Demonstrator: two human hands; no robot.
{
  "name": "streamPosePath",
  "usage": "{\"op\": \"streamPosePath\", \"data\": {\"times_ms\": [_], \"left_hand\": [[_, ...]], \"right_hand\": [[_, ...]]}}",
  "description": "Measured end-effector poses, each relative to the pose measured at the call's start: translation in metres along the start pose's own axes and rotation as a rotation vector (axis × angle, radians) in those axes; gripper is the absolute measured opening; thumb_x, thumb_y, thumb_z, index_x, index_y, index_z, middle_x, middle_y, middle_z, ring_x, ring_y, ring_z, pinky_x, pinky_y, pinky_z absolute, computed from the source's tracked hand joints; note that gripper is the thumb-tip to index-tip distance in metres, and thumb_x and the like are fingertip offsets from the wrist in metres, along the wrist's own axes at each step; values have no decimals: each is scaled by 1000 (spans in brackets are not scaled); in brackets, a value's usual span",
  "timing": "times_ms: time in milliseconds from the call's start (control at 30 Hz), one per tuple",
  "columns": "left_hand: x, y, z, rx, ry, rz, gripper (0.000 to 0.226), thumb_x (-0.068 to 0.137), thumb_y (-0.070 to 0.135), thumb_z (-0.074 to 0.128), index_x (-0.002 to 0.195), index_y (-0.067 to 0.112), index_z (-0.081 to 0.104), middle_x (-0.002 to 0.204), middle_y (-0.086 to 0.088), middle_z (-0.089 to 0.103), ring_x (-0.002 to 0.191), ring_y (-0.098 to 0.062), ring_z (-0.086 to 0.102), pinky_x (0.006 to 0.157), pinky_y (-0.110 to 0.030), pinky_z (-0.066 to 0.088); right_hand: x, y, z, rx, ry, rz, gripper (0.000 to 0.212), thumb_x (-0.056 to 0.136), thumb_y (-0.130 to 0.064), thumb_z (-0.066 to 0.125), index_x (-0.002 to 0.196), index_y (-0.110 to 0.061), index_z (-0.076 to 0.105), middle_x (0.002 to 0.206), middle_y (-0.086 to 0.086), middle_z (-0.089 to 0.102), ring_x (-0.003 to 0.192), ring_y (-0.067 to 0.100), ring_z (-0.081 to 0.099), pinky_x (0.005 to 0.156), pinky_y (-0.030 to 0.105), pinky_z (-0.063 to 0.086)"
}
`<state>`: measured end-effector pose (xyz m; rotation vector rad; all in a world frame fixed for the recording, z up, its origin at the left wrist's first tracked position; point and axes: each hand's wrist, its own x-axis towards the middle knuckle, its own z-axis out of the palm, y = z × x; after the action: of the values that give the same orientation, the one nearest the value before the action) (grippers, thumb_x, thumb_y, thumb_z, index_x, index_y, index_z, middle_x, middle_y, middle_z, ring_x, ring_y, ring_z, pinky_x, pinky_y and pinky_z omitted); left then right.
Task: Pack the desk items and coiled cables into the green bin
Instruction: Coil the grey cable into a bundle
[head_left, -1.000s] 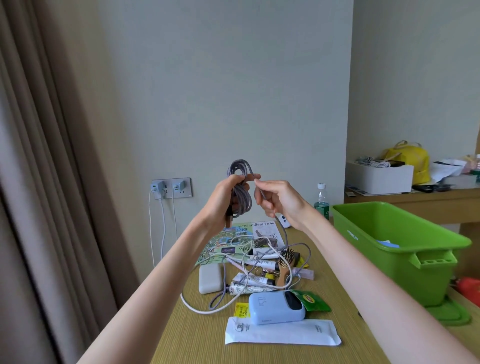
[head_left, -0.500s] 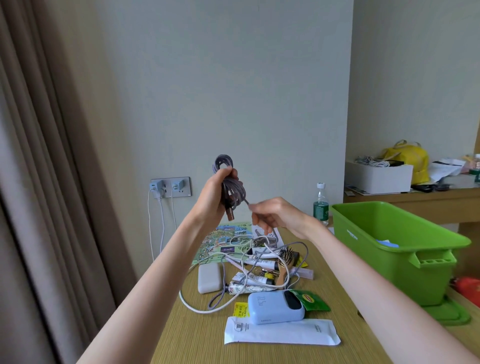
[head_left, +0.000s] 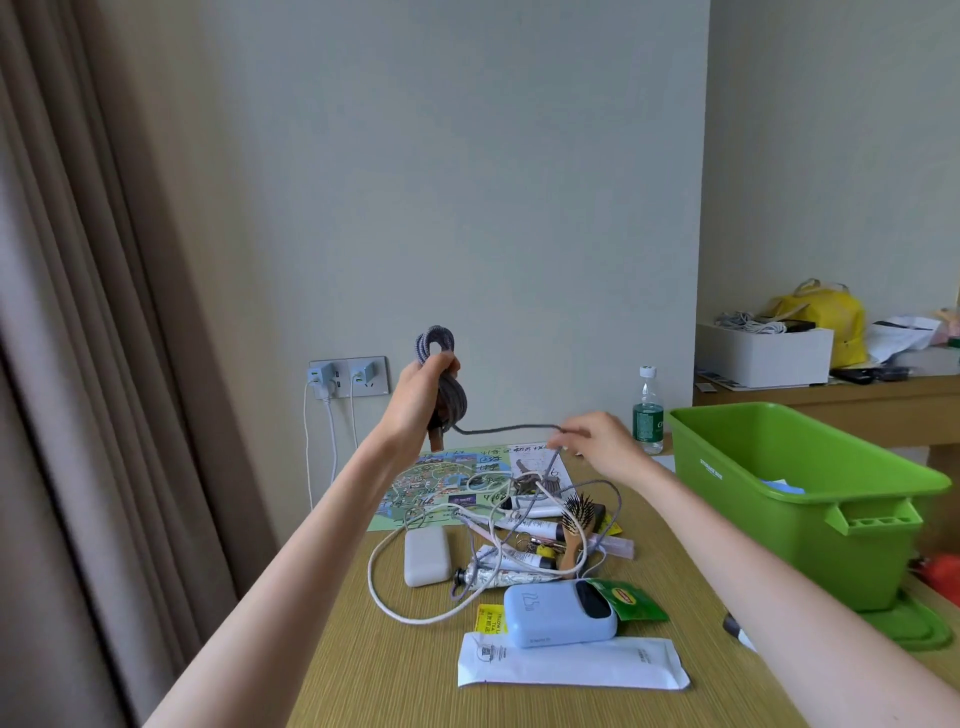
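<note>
Progress: early, I judge. The green bin (head_left: 779, 525) shows only a small blue item (head_left: 782, 487) on its floor, and nearly everything else is not yet packed.
In hand: I am coiling the grey braided cable (head_left: 453, 402). Several loops are gathered and a loose tail is left to wind.
Left hand (head_left: 418, 402): raised above the desk (head_left: 384, 675), fingers curled round the bundle of loops. One loop pokes out above my fist and the rest hang below it.
Right hand (head_left: 605, 441): lower and off to the right, pinching the free strand. The strand runs nearly level between my hands, and from my right fingertips it drops into the pile below.
Cable relative to bin: the coil is held well left of the bin, with the pile between them.
Left to pack: the white cable (head_left: 384, 603) sprawled loose and uncoiled, the blue power bank (head_left: 558, 616), the white power bank (head_left: 427, 556), the hairbrush (head_left: 575, 527), the tubes (head_left: 519, 561), the white packet (head_left: 571, 667), the green sachet (head_left: 631, 605) and the map (head_left: 431, 483).
Snag risk: the grey tail lies across the white cable and the tubes, so winding may drag them.
</note>
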<state>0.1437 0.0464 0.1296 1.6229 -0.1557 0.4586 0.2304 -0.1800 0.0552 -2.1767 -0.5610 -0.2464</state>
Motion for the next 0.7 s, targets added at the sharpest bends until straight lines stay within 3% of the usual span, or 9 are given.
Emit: {"op": "streamPosePath", "data": {"times_ms": [67,200,333,500,600,700], "left_hand": [[2,-6,-1,66,10,-1,16,91,26,49,82,13,45,55,5,34,44,-12,30,39,-22,27],[3,-15,2,229,-43,20,23,98,30,41,81,16,49,38,10,42,31,-9,37,33,-20,32],[6,-20,6,302,-52,17,31,101,40,39,87,16,54,40,6,51,31,-2,47,42,-10,38],[7,-25,13,331,-143,41,42,102,47,34,89,11,51,53,-17,54,34,0,53,57,-22,42],[10,-24,21,322,-179,80,44,100,49,34,91,9,50,48,-4,52,43,-3,53,60,-14,40],[11,-21,28,328,-245,135,42,93,60,42,84,18,46,61,4,41,52,-12,39,50,-18,34]], "right_hand": [[4,-7,-6,153,100,26,13,95,-21,60,92,-16,72,86,-4,73,67,8,66,64,33,55],[13,-27,-18,307,310,-24,10,89,-13,67,89,-4,73,81,10,73,62,14,66,61,21,57],[19,-50,-29,406,433,-113,7,82,-3,73,83,-10,73,80,11,73,72,21,68,76,30,57],[22,-70,-34,325,550,-281,18,80,8,69,85,-9,74,86,8,72,69,-3,66,75,12,51],[21,-77,-38,204,625,-382,15,80,6,70,86,-7,76,83,3,70,70,0,65,73,17,53],[19,-82,-43,24,666,-477,6,81,-6,73,82,-10,77,77,2,69,67,14,64,66,29,51]]}}
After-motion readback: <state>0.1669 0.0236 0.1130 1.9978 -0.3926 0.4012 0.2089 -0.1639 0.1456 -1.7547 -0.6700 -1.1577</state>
